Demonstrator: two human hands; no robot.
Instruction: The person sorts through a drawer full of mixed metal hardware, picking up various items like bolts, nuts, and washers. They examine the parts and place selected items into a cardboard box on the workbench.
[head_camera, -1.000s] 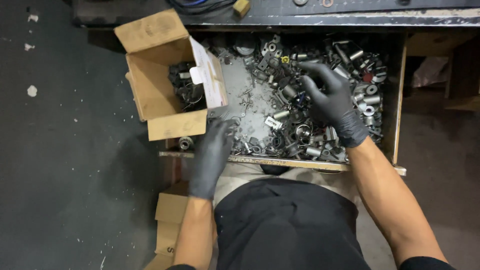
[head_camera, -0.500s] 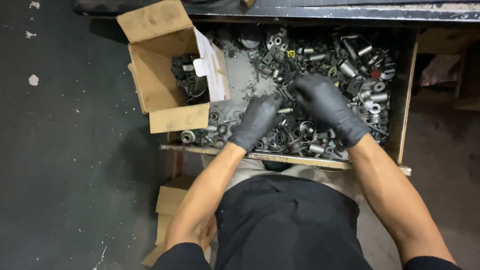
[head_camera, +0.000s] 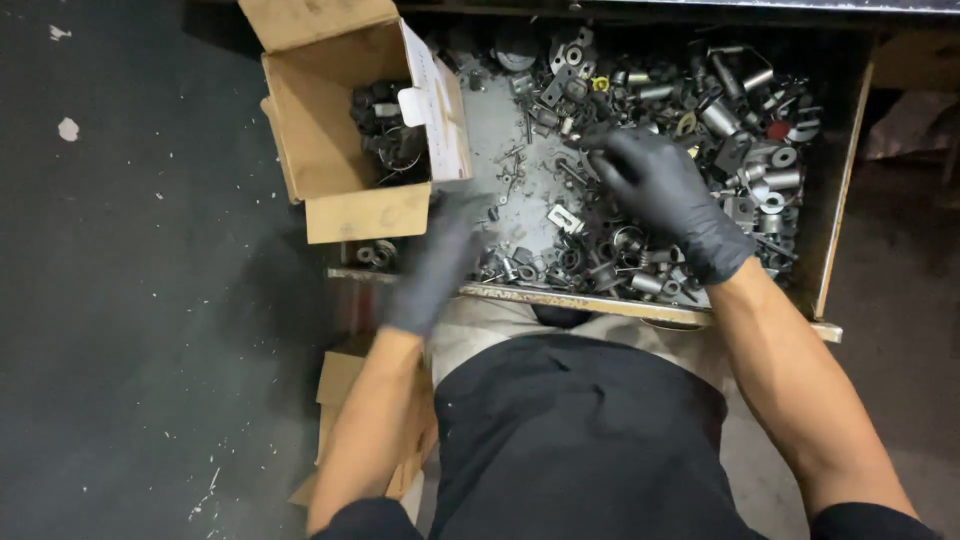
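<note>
An open metal drawer (head_camera: 640, 305) holds a heap of small metal parts (head_camera: 720, 130): bushings, washers, rings, nuts. My right hand (head_camera: 660, 190), in a black glove, lies palm down on the middle of the heap with its fingers bent onto the parts, and nothing shows in its grip. My left hand (head_camera: 430, 265), also gloved, is blurred with motion over the drawer's front left corner, just below a cardboard box (head_camera: 320, 150). I cannot see whether it carries anything. The box stands open in the drawer's left end with dark metal parts (head_camera: 385, 125) inside.
A white paper label (head_camera: 440, 100) hangs on the box's right flap. More flattened cardboard (head_camera: 340, 400) lies on the dark floor by my left knee. The drawer's wooden right wall (head_camera: 840, 190) bounds the heap. A workbench edge runs along the top.
My left hand has drawn back from the middle of the heap, leftward toward the box. My right hand stays on the parts, shifted slightly. The view has tilted down a little.
</note>
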